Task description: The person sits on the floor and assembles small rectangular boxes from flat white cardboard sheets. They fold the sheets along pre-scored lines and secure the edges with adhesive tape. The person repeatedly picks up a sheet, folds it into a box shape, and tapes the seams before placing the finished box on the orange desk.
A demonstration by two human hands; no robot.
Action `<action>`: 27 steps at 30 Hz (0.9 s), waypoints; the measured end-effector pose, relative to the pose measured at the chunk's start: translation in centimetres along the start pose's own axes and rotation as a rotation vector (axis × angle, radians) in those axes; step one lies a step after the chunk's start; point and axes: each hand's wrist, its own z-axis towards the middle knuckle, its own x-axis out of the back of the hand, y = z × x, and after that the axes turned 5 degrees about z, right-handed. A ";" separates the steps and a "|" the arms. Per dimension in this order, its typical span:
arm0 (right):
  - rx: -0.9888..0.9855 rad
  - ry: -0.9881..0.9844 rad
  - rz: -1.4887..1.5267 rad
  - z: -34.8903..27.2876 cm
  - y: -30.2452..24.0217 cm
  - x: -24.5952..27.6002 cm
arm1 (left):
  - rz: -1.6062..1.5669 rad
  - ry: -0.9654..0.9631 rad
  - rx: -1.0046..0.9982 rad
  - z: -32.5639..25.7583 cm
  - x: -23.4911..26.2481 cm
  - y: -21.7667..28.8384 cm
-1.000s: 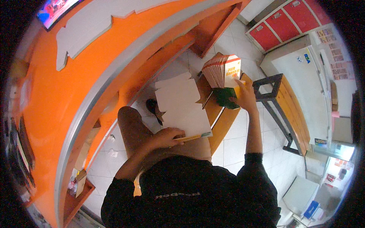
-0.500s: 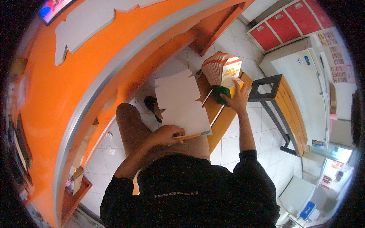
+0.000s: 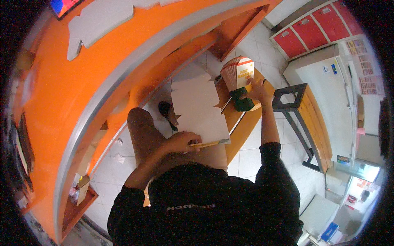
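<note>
Holding unfolded card across the lap with the left hand, the person spreads the right hand against red-and-white cartons, already shaped and stacked on the wooden bench, though I cannot tell whether it grips one.

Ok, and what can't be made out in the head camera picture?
Screen: head view, cut off by the upper edge.
Underside of the white card sheet: head view, hidden by its upper face.
Part of the card stack: head view, covered by the right hand.
How many layers that stack has: head view, too fine to count.
Stickers: head view, details too small.
</note>
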 end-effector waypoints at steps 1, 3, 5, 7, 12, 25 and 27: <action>0.004 0.123 -0.037 -0.2 -0.3 -0.8 | 0.001 -0.032 0.022 -0.1 0.7 1.0; 0.007 0.330 0.090 -2.6 -1.5 -2.3 | 0.037 0.005 -0.005 -0.3 1.0 1.0; -0.027 0.421 0.144 -4.0 -2.2 -2.2 | 0.101 0.104 -0.100 -0.5 -0.2 0.1; -0.098 0.403 0.129 -4.6 -2.7 -1.7 | 0.095 0.062 -0.069 -0.5 -0.6 -0.1; -0.043 0.378 -0.086 -4.3 -5.1 -0.1 | 0.163 0.072 -0.054 -0.4 -1.1 1.2; 0.370 -0.344 0.396 -17.4 -15.3 -1.1 | 0.104 0.285 0.260 1.8 -2.1 -1.0; 0.426 -0.407 0.439 -17.5 -15.8 0.5 | -0.012 0.367 0.286 2.0 -2.1 -1.6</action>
